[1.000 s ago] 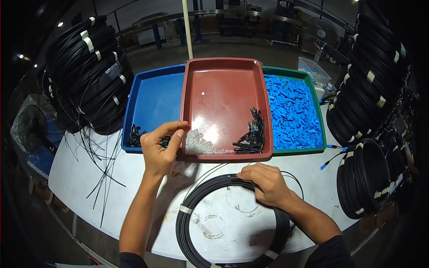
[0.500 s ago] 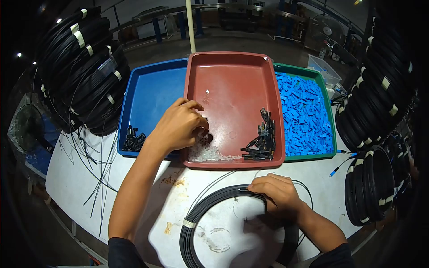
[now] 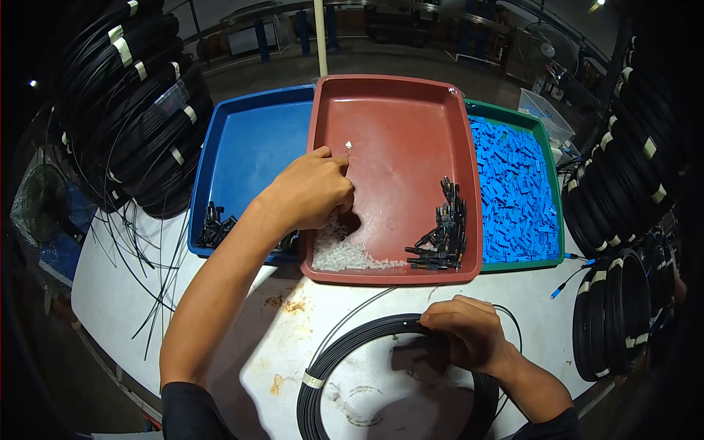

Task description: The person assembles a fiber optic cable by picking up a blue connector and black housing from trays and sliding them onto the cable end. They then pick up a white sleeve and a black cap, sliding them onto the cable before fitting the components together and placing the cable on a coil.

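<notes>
The left hand (image 3: 312, 189) is over the left side of the red tray (image 3: 392, 277), knuckles up and fingers curled; the fingertips are partly hidden, and whether they grip anything cannot be told. The right hand (image 3: 466, 334) is closed in a pinch on the far edge of the coil (image 3: 311, 407). A small pale tip (image 3: 405, 323) shows just beside its thumb and finger; exactly which strands they hold is covered by the hand.

The coil lies on the white table (image 3: 117, 286), nearer the wearer than the red tray, with a pale band (image 3: 313, 380) round its left side. Its near part is cut off by the frame, and its right side is in shadow.

Clear bits (image 3: 348, 257) lie in the red tray's near left corner, partly behind the left hand, and black plugs (image 3: 447, 235) are heaped in the near right corner. The blue tray (image 3: 257, 139), to the left, holds black parts (image 3: 214, 227), some behind the left forearm. The green tray (image 3: 559, 220), to the right, is full of blue pieces (image 3: 517, 191); the red tray's rim hides its left edge.

Stacks of black cable (image 3: 132, 95) stand at both sides, fading into darkness. A blue-tipped lead (image 3: 559, 291) lies by the right one.
</notes>
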Demonstrator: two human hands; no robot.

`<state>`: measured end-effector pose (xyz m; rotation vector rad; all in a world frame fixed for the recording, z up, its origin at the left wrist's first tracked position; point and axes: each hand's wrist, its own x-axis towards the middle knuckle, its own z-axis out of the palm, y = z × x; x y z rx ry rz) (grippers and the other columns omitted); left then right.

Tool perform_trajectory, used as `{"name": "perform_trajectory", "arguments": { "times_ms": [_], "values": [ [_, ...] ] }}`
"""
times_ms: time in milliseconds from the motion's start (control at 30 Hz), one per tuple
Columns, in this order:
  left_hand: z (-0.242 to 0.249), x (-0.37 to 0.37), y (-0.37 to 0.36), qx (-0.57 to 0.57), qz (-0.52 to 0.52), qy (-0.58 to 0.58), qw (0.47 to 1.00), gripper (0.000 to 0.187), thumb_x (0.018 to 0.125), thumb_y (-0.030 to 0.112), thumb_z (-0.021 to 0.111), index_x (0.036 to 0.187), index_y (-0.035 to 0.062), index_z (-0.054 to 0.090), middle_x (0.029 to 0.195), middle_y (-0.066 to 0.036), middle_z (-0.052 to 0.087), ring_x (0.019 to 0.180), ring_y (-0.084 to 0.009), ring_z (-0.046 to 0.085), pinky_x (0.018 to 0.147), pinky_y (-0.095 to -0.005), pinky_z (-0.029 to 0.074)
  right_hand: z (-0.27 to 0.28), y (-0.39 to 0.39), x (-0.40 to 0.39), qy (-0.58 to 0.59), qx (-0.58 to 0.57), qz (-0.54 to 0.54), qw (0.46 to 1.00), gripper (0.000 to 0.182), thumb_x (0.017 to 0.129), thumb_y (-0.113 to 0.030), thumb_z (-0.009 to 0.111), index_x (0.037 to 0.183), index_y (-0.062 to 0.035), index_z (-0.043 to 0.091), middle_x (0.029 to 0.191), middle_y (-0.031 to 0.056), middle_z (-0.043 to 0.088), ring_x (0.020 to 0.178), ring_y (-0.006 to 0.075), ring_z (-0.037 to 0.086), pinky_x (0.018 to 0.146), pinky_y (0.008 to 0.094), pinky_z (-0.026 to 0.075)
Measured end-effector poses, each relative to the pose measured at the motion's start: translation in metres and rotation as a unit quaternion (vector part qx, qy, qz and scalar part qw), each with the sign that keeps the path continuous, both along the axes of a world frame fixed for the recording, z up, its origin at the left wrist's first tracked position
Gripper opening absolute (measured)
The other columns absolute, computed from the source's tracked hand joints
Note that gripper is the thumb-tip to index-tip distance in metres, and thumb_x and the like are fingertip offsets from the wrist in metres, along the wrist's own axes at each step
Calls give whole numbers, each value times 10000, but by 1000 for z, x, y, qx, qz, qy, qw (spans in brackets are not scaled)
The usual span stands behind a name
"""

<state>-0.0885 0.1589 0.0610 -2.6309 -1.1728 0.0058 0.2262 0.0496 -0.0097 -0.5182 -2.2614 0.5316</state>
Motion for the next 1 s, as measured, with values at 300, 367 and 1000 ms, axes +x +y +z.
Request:
{"name": "perform_trajectory", "arguments": {
  "times_ms": [300,367,1000],
  "values": [
    [-14,4,4,23,19,55,998,148,664,106,781,730,238,792,776,4,733,969,-195,674,879,-345,447,3,-1,3,2,-24,9,1000,486,620,133,667,1078,-26,703,1027,106,714,768,299,673,683,366,549],
    [-14,6,3,6,30,66,997,153,632,109,791,727,228,787,802,-12,739,953,-204,681,884,-349,453,4,-1,3,1,-36,10,999,491,616,135,674,1080,-23,706,1030,108,714,773,298,675,689,366,551],
    [-11,0,0,-34,31,-18,999,136,605,161,775,737,132,768,747,-76,699,895,-282,649,831,-389,505,3,-1,-1,6,-15,1,1000,443,609,116,712,1032,-19,711,978,110,721,753,275,683,676,353,556]
  ]
}}
